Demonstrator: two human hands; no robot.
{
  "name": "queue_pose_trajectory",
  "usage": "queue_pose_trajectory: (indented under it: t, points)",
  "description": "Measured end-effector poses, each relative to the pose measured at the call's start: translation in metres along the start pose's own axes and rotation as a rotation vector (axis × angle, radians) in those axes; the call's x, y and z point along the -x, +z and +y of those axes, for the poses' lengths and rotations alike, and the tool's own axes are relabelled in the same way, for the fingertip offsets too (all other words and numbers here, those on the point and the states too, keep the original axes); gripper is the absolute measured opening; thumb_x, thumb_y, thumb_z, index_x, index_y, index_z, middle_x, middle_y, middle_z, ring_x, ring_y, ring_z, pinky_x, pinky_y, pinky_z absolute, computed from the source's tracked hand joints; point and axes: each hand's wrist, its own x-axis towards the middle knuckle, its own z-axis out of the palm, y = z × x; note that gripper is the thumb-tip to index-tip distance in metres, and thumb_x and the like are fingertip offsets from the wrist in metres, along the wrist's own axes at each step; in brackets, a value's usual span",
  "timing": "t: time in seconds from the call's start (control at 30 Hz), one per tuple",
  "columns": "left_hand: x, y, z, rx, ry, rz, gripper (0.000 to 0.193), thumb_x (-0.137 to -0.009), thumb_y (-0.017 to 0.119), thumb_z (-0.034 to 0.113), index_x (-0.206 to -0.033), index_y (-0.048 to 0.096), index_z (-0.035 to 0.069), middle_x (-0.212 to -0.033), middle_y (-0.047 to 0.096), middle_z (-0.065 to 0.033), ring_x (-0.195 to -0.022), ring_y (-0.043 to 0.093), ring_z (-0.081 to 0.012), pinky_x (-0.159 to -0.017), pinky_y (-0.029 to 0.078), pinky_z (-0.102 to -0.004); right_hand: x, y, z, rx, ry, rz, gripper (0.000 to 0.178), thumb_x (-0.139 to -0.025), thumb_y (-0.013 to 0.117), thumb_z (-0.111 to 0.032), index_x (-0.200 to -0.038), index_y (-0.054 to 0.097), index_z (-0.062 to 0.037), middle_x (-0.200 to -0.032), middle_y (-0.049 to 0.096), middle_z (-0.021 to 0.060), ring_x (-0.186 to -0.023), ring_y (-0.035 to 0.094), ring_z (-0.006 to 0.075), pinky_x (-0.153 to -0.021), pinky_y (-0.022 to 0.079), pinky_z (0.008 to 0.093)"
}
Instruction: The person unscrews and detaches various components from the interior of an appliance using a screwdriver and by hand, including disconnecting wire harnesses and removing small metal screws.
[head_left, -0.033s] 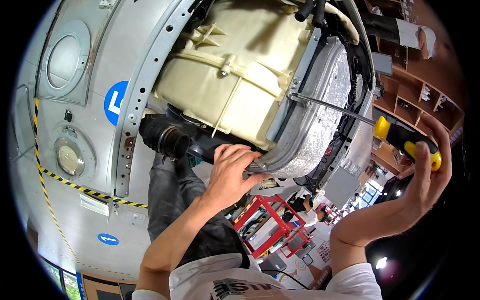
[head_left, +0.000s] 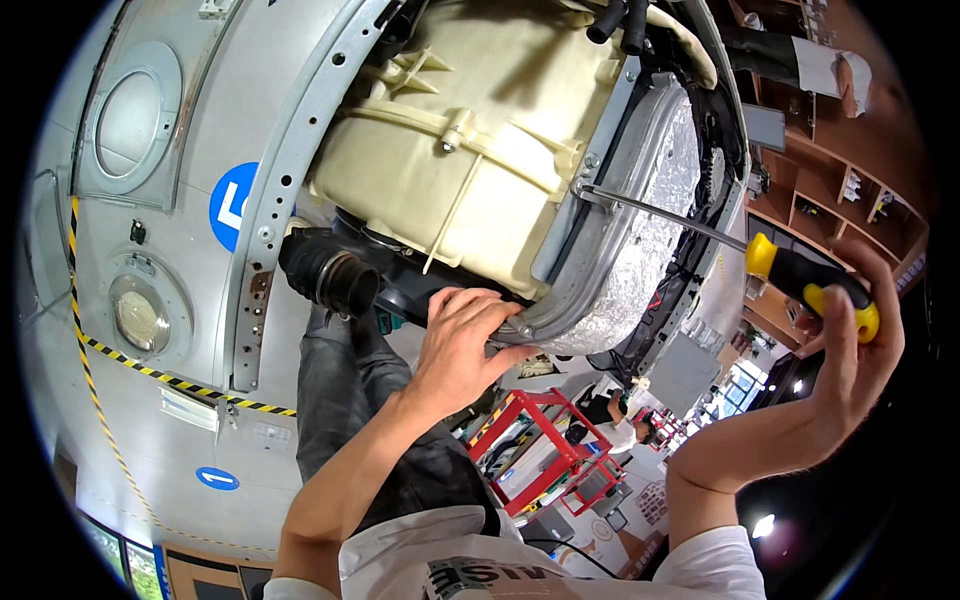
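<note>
My right hand (head_left: 860, 300) is closed round the yellow-and-black handle of a screwdriver (head_left: 775, 262). Its long shaft runs leftward across a grey metal housing (head_left: 575, 300) wrapped partly in silver foil. The tip meets a screw point on the housing's inner rim; the screw head itself is too small to make out. My left hand (head_left: 455, 345) grips the housing's near end, fingers over the edge and thumb below. Beside the housing sits a large cream plastic tub (head_left: 450, 180), inside the open metal frame (head_left: 283, 180) of a machine.
A black ribbed hose (head_left: 335, 275) with a clamp sticks out near the tub's lower left. Further back stand a red tool cart (head_left: 545, 455), wooden shelves (head_left: 830, 200) and other people. Washing machine fronts (head_left: 145, 310) line the left behind striped tape (head_left: 180, 378).
My right hand and the screwdriver handle have shifted very slightly left, and the handle has turned a little in my fingers. The left hand stays put.
</note>
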Motion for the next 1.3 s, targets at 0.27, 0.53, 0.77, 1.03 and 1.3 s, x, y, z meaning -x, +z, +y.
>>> queue_pose_trajectory:
  t: [0.27, 0.53, 0.77, 1.03, 1.3]
  points:
    - [0.000, -0.002, 0.004, -0.037, -0.018, -0.012, 0.047, -0.070, 0.084, 0.027, -0.105, 0.068, 0.000, -0.106, 0.069, -0.0131, -0.108, 0.060, -0.0286, -0.099, 0.036, -0.0405, 0.015, 0.004, -0.041, 0.091, 0.086, -0.028, 0.038, -0.078, 0.076, -0.033, -0.094, 0.069, 0.0008, -0.085, 0.062, 0.0088, -0.082, 0.053, 0.0176, -0.078, 0.041, 0.0287]
    - [0.000, -0.002, 0.005, -0.055, -0.021, -0.024, 0.047, -0.071, 0.084, 0.029, -0.105, 0.069, 0.000, -0.107, 0.069, -0.0134, -0.109, 0.060, -0.0283, -0.100, 0.036, -0.0397, -0.023, -0.013, 0.004, -0.063, -0.259, -0.301, 0.034, -0.079, 0.079, -0.026, -0.095, 0.066, 0.0014, -0.073, 0.063, 0.0080, -0.061, 0.058, 0.0131, -0.058, 0.043, 0.0236]
    - [-0.001, -0.003, 0.010, -0.100, -0.027, -0.034, 0.047, -0.077, 0.081, 0.031, -0.110, 0.068, 0.000, -0.109, 0.068, -0.0137, -0.108, 0.060, -0.0297, -0.100, 0.038, -0.0414, -0.033, -0.018, 0.009, 0.017, -0.626, -0.411, 0.035, -0.074, 0.081, -0.018, -0.101, 0.063, -0.0034, -0.076, 0.065, 0.0130, -0.061, 0.063, 0.0300, -0.058, 0.048, 0.0363]
    - [-0.011, -0.027, 0.063, -0.067, -0.193, 0.132, 0.055, -0.085, 0.073, 0.009, -0.134, 0.051, -0.003, -0.119, 0.065, -0.0166, -0.112, 0.061, -0.0261, -0.096, 0.045, -0.0355, -0.042, -0.023, 0.008, 0.257, -0.786, -0.328, 0.032, -0.076, 0.074, -0.011, -0.105, 0.062, -0.0044, -0.083, 0.054, 0.0110, -0.077, 0.057, 0.0309, -0.069, 0.043, 0.0433]
    - [-0.109, -0.023, 0.093, -0.312, 0.307, 0.025, 0.035, -0.087, 0.069, 0.003, -0.121, 0.060, -0.001, -0.113, 0.064, -0.0196, -0.105, 0.062, -0.0363, -0.089, 0.049, -0.0404, -0.022, -0.049, 0.033, 0.237, -0.931, -0.327, 0.030, -0.077, 0.067, -0.011, -0.105, 0.063, -0.0009, -0.101, 0.057, 0.0182, -0.101, 0.053, 0.0252, -0.080, 0.043, 0.0342]
